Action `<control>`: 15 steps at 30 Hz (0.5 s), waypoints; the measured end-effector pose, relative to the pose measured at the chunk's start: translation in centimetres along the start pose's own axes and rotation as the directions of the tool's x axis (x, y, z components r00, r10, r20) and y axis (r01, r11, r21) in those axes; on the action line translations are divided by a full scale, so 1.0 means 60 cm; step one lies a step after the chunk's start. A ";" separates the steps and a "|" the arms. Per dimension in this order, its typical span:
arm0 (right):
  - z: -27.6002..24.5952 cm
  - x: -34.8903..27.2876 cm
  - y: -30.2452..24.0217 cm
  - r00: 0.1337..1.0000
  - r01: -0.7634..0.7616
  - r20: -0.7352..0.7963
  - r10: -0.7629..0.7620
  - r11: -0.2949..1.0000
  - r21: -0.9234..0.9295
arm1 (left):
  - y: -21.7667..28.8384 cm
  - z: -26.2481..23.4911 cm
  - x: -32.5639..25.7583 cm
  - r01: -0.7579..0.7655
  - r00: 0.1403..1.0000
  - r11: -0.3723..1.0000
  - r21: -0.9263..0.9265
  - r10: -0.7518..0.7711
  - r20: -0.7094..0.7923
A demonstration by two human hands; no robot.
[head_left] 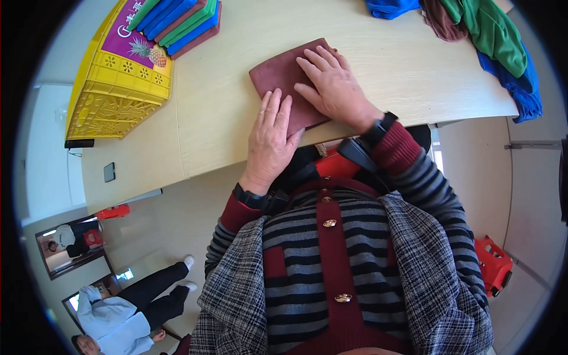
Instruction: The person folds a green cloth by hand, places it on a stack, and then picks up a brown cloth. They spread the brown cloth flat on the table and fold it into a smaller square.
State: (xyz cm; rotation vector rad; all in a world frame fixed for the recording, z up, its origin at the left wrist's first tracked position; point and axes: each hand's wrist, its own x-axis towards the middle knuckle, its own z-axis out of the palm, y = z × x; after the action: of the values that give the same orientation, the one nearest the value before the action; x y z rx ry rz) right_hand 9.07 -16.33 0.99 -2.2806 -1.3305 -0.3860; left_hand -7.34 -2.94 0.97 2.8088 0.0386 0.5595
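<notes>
A folded reddish-brown cloth lies flat on the pale wooden table, close to its near edge. My left hand rests with fingers stretched out on the cloth's lower left side. Across its right side lies my right hand, palm down with the fingers spread. Both hands press on the fabric without gripping it. Dark bands circle both wrists.
At the back left, folded blue, green and brown cloths are stacked beside a yellow plastic crate. Loose cloths hang over the right table edge. A phone lies at the left. Another person is in the lower left background.
</notes>
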 end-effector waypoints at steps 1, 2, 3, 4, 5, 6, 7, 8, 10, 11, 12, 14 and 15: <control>-0.012 -0.004 -0.001 0.998 0.060 -0.025 -0.059 0.997 0.054 | -0.004 0.000 0.001 0.000 1.000 1.000 0.002 0.000 -0.002; -0.024 -0.015 -0.002 0.998 0.065 -0.022 -0.064 0.996 0.054 | -0.003 0.000 0.000 -0.003 1.000 1.000 0.012 0.003 -0.001; -0.038 -0.027 -0.005 0.993 0.112 0.020 -0.114 0.990 0.086 | -0.003 0.001 -0.001 -0.007 1.000 1.000 0.021 0.007 0.000; -0.048 -0.038 -0.007 0.985 0.156 0.061 -0.164 0.980 0.120 | -0.002 0.002 -0.002 -0.011 1.000 0.999 0.031 0.011 0.002; -0.055 -0.043 -0.006 0.973 0.192 0.098 -0.208 0.970 0.150 | -0.002 0.003 -0.001 -0.015 1.000 1.000 0.028 0.015 0.001; -0.054 -0.044 -0.002 0.974 0.190 0.098 -0.205 0.971 0.147 | -0.002 0.004 -0.002 -0.008 1.000 0.999 0.036 0.009 -0.008; -0.050 -0.044 0.004 0.972 0.199 0.098 -0.212 0.972 0.126 | -0.002 0.005 -0.002 -0.002 1.000 0.999 0.045 0.003 -0.017; -0.045 -0.043 0.010 0.971 0.209 0.098 -0.219 0.972 0.106 | -0.001 0.006 -0.001 0.005 1.000 0.999 0.054 -0.004 -0.027; -0.043 -0.040 0.015 0.968 0.222 0.096 -0.230 0.971 0.089 | 0.004 0.009 0.002 0.005 0.998 0.997 0.075 0.000 -0.059; -0.043 -0.037 0.015 0.967 0.238 0.083 -0.242 0.969 0.062 | 0.008 0.009 0.004 0.009 0.996 0.995 0.098 0.000 -0.091; -0.043 -0.034 0.014 0.964 0.253 0.069 -0.255 0.967 0.036 | 0.013 0.010 0.007 0.013 0.992 0.993 0.120 0.002 -0.123; -0.046 -0.029 0.013 0.961 0.272 0.054 -0.272 0.962 0.012 | 0.026 0.016 0.018 0.045 0.992 0.987 0.151 -0.027 -0.121; -0.052 -0.026 0.013 0.970 0.230 0.070 -0.234 0.972 0.056 | 0.035 0.017 0.027 0.074 0.991 0.981 0.179 -0.053 -0.120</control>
State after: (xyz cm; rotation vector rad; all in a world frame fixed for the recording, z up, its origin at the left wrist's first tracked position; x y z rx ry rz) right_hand 8.97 -19.46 2.72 -2.1258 -1.6353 -0.3430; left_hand -5.51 -5.08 1.25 2.9359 0.2124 0.7362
